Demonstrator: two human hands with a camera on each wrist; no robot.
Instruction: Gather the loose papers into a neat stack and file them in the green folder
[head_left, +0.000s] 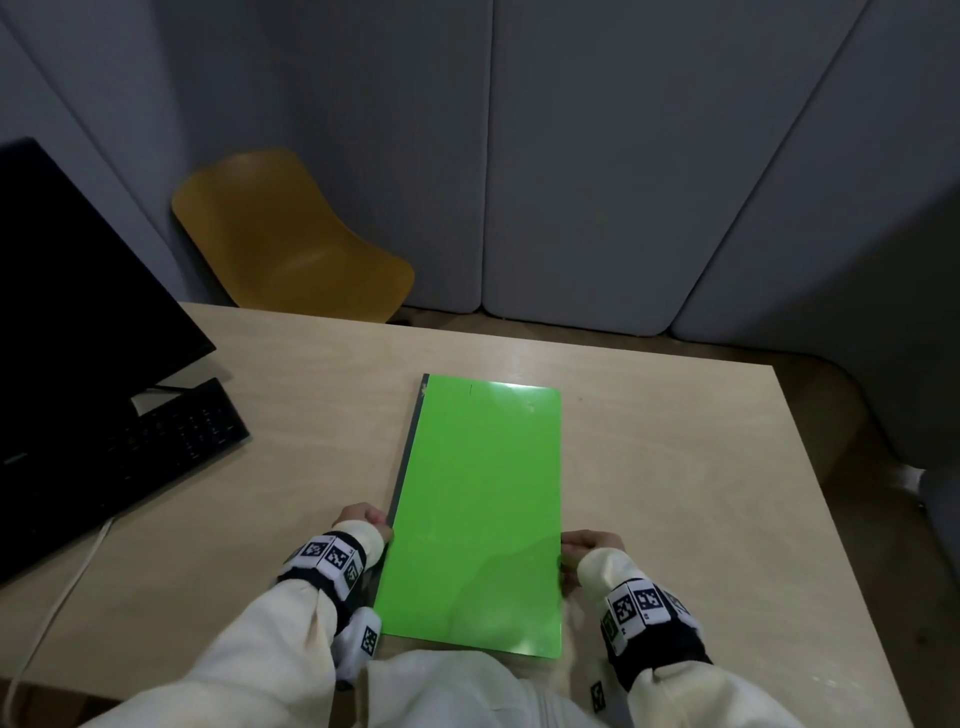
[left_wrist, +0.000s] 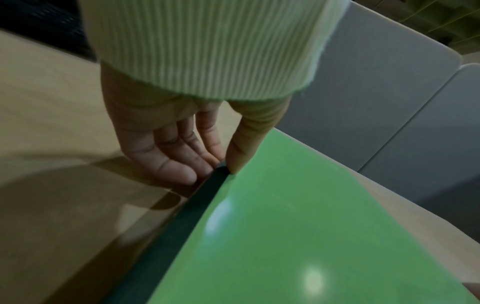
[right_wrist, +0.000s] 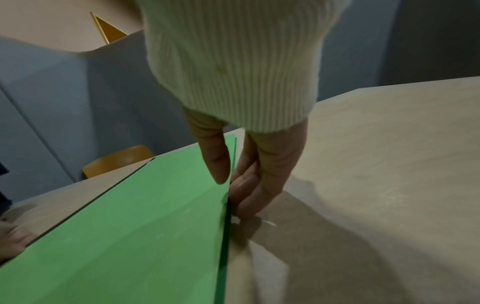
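The green folder (head_left: 478, 509) lies closed and lengthwise on the wooden table (head_left: 675, 467), its dark spine (left_wrist: 182, 222) on the left. My left hand (head_left: 363, 519) pinches the spine edge, with the thumb (left_wrist: 244, 148) on the cover and the fingers (left_wrist: 176, 160) against the spine's side. My right hand (head_left: 582, 551) pinches the folder's right edge (right_wrist: 228, 205), thumb (right_wrist: 215, 162) on top and fingers (right_wrist: 252, 191) beneath. A small white sliver (right_wrist: 235, 219) peeks out below that edge. No loose papers show on the table.
A black monitor (head_left: 67, 291) and keyboard (head_left: 171, 441) stand at the table's left, with a white cable (head_left: 52, 613) running off the near edge. A yellow chair (head_left: 291, 244) sits behind the table, in front of grey wall panels (head_left: 597, 182).
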